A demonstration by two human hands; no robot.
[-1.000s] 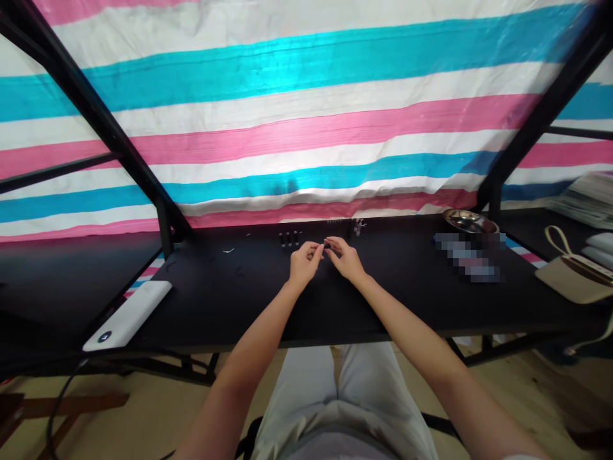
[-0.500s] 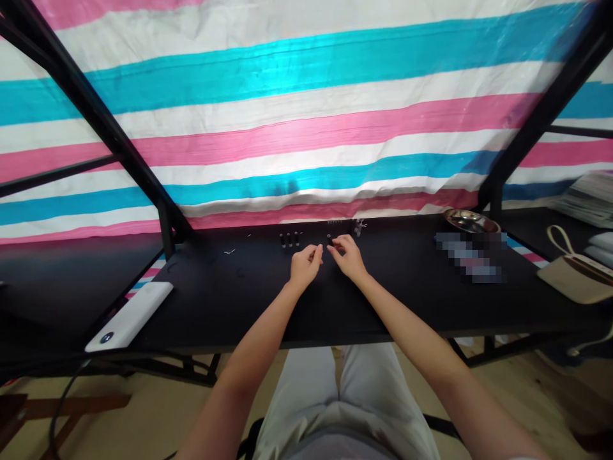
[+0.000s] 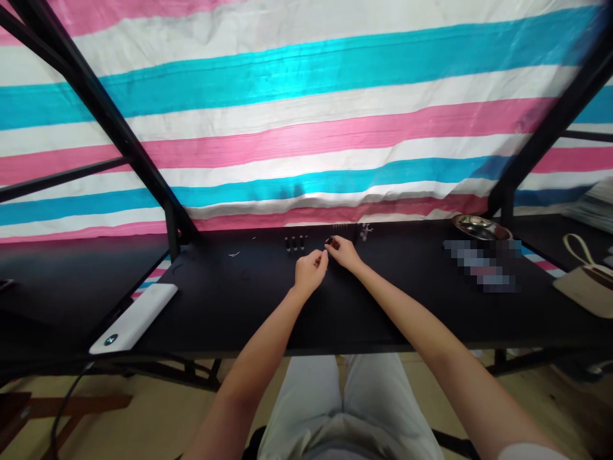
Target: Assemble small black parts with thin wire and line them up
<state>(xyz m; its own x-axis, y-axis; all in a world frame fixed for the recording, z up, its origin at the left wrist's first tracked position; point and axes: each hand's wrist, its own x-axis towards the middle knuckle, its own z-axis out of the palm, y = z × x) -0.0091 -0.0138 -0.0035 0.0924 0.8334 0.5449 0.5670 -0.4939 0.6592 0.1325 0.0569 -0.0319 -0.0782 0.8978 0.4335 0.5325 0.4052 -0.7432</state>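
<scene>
At left, a white power bank (image 3: 134, 319) lies near the front of the black surface (image 3: 230, 300). Farther back, three small black pieces (image 3: 294, 244) line up, probably spaced for easy picking. At centre, the left hand (image 3: 310, 268) has its fingertips together; whether they hold anything, I cannot tell. Just right, the right hand (image 3: 343, 253) pinches a small dark piece (image 3: 329, 241), likely too small for a fuller grip. At far right sits a shiny metal dish (image 3: 483, 227).

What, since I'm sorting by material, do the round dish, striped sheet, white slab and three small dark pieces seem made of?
Round dish: likely polished metal, with mirror-like highlights.
Striped sheet: probably thin plastic, from its sheen and creases.
White slab: perhaps plastic, its pale surface smooth and corners rounded.
Three small dark pieces: paler ends, but too small to tell the material.
</scene>
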